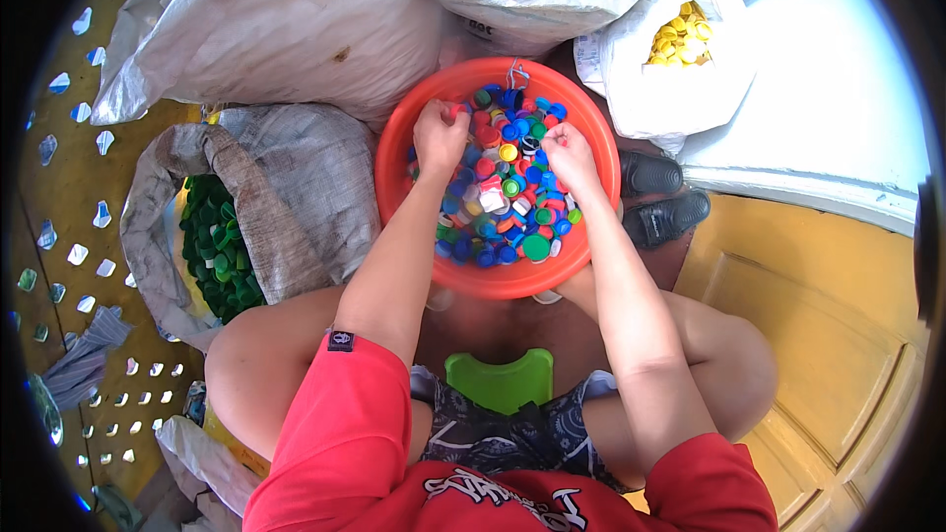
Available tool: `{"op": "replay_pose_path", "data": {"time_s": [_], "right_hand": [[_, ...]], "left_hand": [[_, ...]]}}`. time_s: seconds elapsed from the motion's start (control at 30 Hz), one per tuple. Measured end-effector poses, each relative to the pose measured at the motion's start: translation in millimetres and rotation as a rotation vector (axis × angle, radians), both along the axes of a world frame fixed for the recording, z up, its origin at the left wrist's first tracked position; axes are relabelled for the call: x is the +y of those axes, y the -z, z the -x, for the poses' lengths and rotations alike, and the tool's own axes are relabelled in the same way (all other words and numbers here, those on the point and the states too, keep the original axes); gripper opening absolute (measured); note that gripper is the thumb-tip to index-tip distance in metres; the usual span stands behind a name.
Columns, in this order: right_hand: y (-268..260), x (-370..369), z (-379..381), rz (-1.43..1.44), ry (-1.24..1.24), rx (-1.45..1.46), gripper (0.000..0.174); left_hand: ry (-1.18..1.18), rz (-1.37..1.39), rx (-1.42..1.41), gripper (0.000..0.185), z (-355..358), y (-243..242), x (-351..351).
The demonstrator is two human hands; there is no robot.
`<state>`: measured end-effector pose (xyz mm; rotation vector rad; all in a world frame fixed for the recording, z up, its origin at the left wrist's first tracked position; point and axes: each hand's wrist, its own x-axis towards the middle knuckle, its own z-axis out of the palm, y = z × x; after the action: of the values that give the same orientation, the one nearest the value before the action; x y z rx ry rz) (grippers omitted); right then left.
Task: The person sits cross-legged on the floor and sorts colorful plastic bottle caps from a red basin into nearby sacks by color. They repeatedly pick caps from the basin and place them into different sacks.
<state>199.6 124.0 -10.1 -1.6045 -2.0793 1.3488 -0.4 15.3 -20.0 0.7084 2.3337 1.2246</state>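
Observation:
An orange-red plastic basin [480, 284] sits between my knees, holding a mixed heap of plastic bottle caps [510, 192] in blue, red, green, white and yellow. Inside its upper left part, my left hand [441, 140] pinches a red bottle cap [458, 109] between thumb and fingers. On the right side of the heap, my right hand [571, 161] has its fingertips together on a small red cap [564, 141], mostly hidden by the fingers. A crumpled white and red scrap [491, 194] lies on the caps between my hands.
At the left stands an open woven sack [295, 192] of green caps [218, 251]. Large white sacks [295, 22] crowd the far side; one white bag [687, 100] holds yellow caps [680, 37]. Black sandals [654, 196] lie right of the basin, near a yellow panelled door [798, 340]. A green stool [502, 380] is beneath me.

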Motion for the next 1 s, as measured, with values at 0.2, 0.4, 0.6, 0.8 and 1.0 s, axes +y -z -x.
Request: {"op": "replay_pose_path", "data": {"time_s": [0.2,0.4,0.6,0.8,1.0], "right_hand": [[-2.7,36.7,43.7,-0.478,-0.82,-0.792,0.025],[-19.7,37.5,45.7,-0.419,-0.707,-0.662,0.026],[-39.1,39.3,6.8,0.133,-0.478,-0.237,0.037],[-41.8,27.8,12.2,0.618,-0.055,0.2,0.017],[-27.7,16.1,57.7,0.228,-0.24,0.133,0.017]], "left_hand": [[0.139,0.042,0.211,0.025,24.3,-2.9,-11.5],[0.431,0.289,0.629,0.024,18.7,-10.4,8.8],[0.885,0.666,0.903,0.022,43.6,-7.9,18.5],[1.052,0.658,0.871,0.018,62.7,-46.4,2.5],[0.131,-0.077,-0.84,0.019,54.1,-63.5,-24.8]]}}
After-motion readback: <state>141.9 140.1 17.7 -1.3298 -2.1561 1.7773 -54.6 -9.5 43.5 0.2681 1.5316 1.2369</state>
